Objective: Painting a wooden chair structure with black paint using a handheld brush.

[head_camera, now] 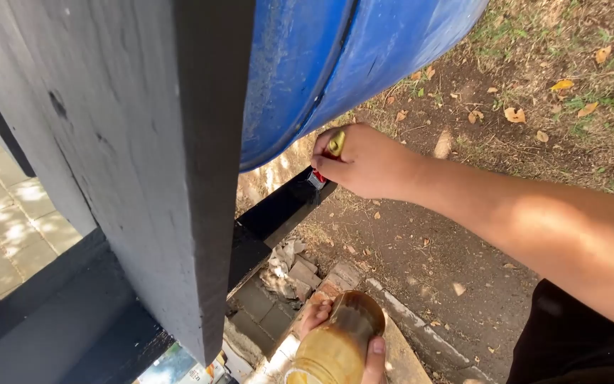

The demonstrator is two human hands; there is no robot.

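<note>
A dark grey post [129,156] fills the view to the left of both your hands. Low down and just right of the post, your left hand [342,334] is wrapped around a brown jar [337,341], fingers closed on its sides. Above it, beside the blue barrel [335,57], your right hand [360,162] is closed on a brush [333,149], touching the black rail [282,206].
</note>
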